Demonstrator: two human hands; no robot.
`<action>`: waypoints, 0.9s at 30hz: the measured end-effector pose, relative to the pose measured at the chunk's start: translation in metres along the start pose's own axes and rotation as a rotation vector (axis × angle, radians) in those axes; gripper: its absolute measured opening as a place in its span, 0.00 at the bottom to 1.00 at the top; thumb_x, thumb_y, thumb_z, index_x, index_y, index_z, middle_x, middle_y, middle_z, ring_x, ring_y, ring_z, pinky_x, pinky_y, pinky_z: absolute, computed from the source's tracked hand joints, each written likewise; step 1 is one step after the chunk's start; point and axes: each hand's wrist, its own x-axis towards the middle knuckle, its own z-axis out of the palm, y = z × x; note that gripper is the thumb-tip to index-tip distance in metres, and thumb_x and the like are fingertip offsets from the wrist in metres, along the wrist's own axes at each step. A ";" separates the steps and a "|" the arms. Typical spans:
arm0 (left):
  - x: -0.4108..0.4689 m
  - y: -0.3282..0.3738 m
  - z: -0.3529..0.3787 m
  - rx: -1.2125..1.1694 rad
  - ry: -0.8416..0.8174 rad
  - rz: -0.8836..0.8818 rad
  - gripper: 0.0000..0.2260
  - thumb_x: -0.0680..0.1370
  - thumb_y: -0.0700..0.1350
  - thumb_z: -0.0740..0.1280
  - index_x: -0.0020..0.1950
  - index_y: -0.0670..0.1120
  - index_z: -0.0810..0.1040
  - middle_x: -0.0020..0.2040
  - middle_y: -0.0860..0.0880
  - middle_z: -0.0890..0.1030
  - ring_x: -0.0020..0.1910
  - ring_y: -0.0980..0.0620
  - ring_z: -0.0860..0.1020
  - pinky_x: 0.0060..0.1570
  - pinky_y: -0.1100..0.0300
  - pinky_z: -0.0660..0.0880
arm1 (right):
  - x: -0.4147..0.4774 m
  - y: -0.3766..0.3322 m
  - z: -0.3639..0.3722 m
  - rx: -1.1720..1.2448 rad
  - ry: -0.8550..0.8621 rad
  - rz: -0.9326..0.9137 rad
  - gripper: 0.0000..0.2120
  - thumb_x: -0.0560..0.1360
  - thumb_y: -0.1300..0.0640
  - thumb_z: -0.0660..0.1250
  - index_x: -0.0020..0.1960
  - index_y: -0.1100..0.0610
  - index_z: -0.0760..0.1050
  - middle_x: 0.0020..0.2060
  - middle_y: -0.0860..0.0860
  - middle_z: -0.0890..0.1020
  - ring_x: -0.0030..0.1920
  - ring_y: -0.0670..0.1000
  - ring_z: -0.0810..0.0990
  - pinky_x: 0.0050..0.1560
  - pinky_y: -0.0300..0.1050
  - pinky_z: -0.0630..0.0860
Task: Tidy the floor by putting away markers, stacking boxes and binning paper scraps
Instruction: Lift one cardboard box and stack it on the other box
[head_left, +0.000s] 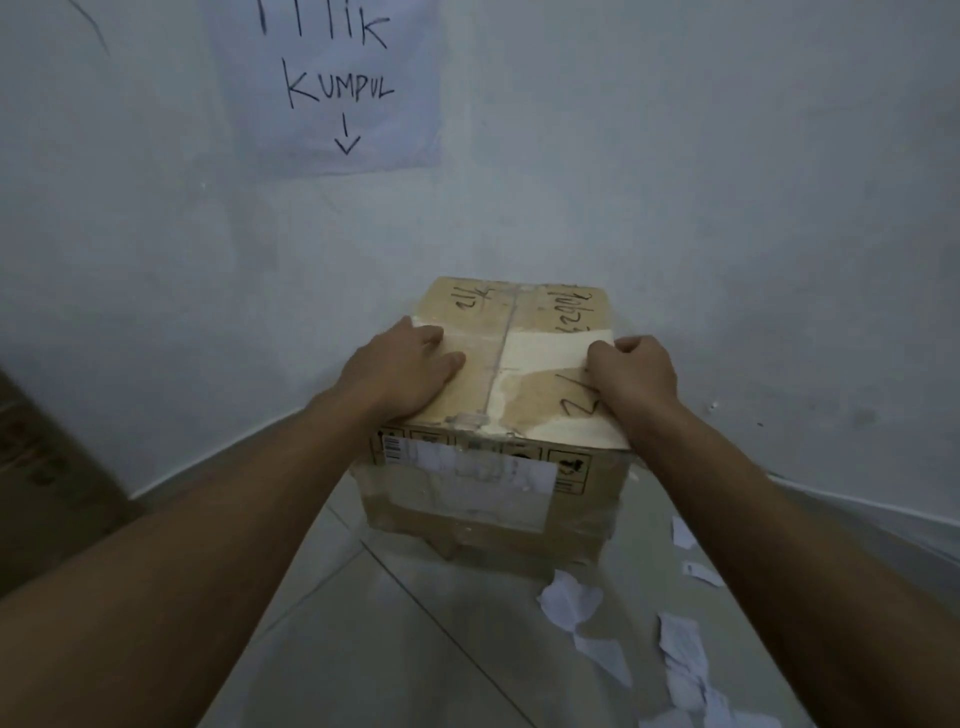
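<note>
Steadying the box (511, 358) on the floor (415, 634) by the wall (727, 249), with left hand (405, 369) lying flat on its lid and right hand (636, 371) curling fingers over its edge, likely risking skewing it by pushing unevenly.

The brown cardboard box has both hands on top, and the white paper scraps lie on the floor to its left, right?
No. In the head view the white paper scraps lie on the floor to the right of the brown cardboard box, not its left. The left hand and right hand are on top.

Pale wall (675, 156), handwritten sign (332, 88), tiled floor (389, 623)
</note>
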 end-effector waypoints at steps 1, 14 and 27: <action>0.006 -0.002 -0.001 -0.011 0.021 0.022 0.23 0.80 0.61 0.60 0.72 0.54 0.71 0.76 0.48 0.66 0.72 0.44 0.67 0.67 0.50 0.65 | 0.004 -0.001 0.006 0.103 -0.004 0.050 0.11 0.73 0.57 0.63 0.54 0.58 0.75 0.48 0.53 0.79 0.41 0.50 0.78 0.33 0.41 0.71; 0.000 0.010 0.018 -0.244 0.746 0.027 0.10 0.79 0.54 0.62 0.56 0.54 0.78 0.58 0.53 0.78 0.59 0.48 0.71 0.53 0.55 0.57 | -0.010 -0.032 0.065 0.492 0.179 0.211 0.22 0.76 0.68 0.56 0.68 0.54 0.66 0.68 0.56 0.70 0.59 0.59 0.78 0.57 0.56 0.80; -0.058 -0.023 0.041 -0.223 0.247 0.143 0.39 0.68 0.68 0.70 0.75 0.58 0.63 0.81 0.51 0.46 0.79 0.49 0.37 0.74 0.42 0.49 | -0.028 0.001 0.058 0.179 -0.001 -0.196 0.22 0.78 0.59 0.57 0.72 0.52 0.68 0.70 0.51 0.72 0.69 0.52 0.71 0.71 0.53 0.68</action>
